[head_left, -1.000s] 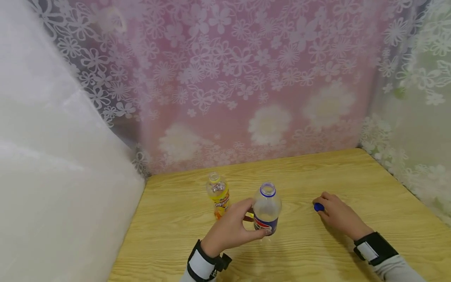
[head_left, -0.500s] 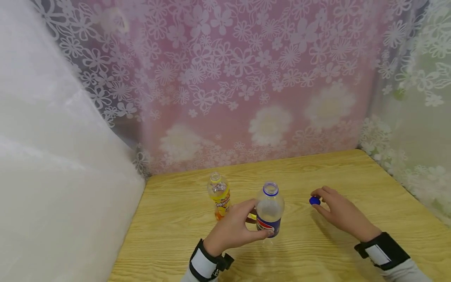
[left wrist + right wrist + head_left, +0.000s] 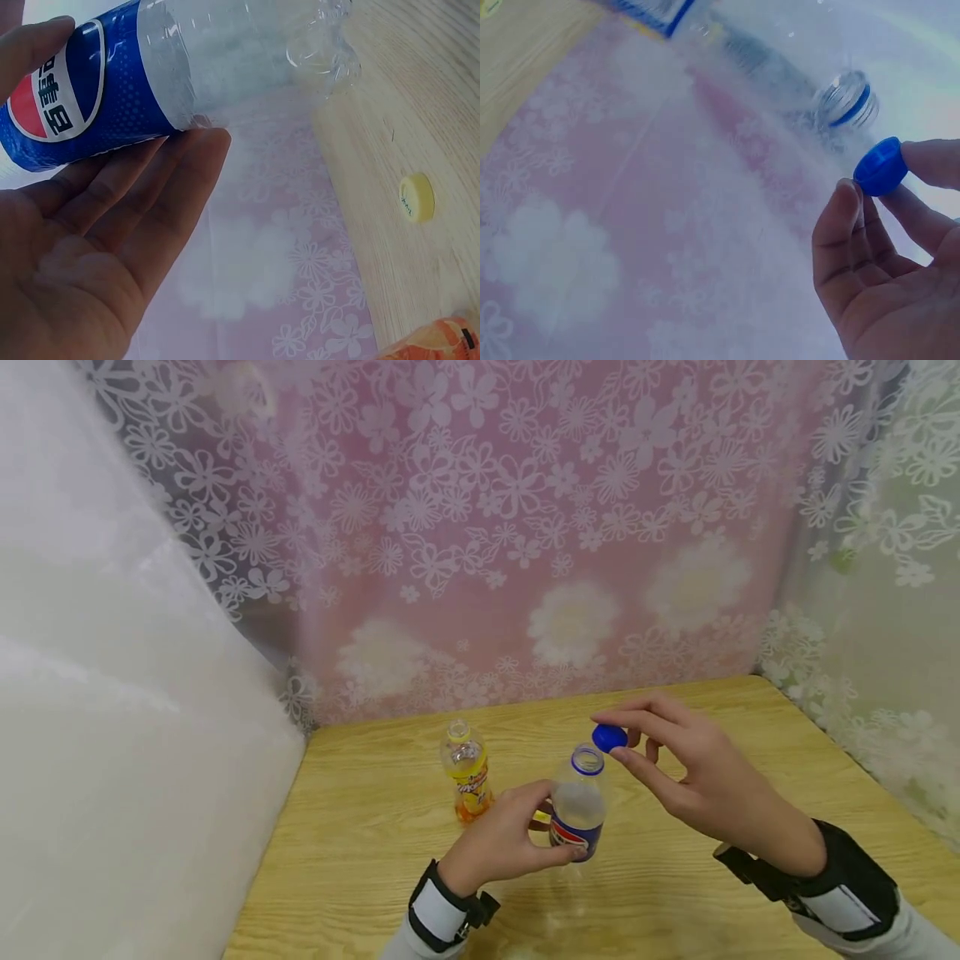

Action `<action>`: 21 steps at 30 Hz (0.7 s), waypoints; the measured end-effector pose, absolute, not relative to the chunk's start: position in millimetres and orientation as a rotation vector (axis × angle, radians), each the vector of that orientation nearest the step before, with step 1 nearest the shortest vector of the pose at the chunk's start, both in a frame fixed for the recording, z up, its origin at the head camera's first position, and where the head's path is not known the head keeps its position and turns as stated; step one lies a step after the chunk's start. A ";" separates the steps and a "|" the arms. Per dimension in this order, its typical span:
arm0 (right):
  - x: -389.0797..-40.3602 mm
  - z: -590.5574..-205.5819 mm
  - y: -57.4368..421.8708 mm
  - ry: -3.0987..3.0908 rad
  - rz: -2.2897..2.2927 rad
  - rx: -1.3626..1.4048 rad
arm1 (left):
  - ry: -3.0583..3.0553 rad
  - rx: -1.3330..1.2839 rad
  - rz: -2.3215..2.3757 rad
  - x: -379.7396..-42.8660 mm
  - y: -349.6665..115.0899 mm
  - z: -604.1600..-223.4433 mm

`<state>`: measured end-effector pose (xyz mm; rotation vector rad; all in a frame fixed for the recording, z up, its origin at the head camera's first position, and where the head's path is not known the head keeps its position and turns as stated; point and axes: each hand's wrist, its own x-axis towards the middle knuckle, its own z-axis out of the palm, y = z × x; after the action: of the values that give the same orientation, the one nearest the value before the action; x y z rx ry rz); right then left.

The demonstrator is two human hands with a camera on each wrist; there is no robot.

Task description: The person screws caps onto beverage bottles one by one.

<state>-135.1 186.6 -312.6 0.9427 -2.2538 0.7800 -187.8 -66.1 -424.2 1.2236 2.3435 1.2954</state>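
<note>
My left hand (image 3: 504,835) grips a clear plastic bottle (image 3: 577,806) with a blue label round its middle, thumb on one side and fingers on the other. The bottle is upright and its mouth, ringed in blue, is uncovered. In the left wrist view the bottle's label (image 3: 112,82) shows red, white and blue, and the bottle looks empty. Between thumb and fingertips my right hand (image 3: 701,777) pinches a blue bottle cap (image 3: 609,738), just above and right of the mouth, apart from it. The right wrist view shows the cap (image 3: 881,166) tilted beside the bottle neck (image 3: 847,100).
A second bottle (image 3: 470,781) with a yellow and orange label stands uncapped on the wooden table (image 3: 352,860), left of the held bottle. A yellow cap (image 3: 417,198) lies on the table. Flowered sheeting (image 3: 525,527) hangs behind, and a white sheet (image 3: 135,693) at the left.
My right hand has lifted the blue cap from the table and carried it left, up to the bottle's mouth. My left hand with the bottle has shifted slightly right.
</note>
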 end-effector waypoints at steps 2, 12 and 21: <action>-135.0 -310.8 180.7 -2.251 0.782 0.977 | 2.347 1.243 1.285 -188.0 -64.0 -424.9; -129.3 -314.7 173.6 -2.313 0.766 0.880 | 2.369 1.293 1.288 -188.3 -59.6 -425.2; -129.5 -316.6 167.8 -2.394 0.650 0.703 | 2.440 1.294 1.257 -185.9 -61.2 -424.8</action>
<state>-129.5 167.8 -316.6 0.7031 -2.3938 0.6498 -185.9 -61.2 -424.8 1.2944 2.4398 1.2569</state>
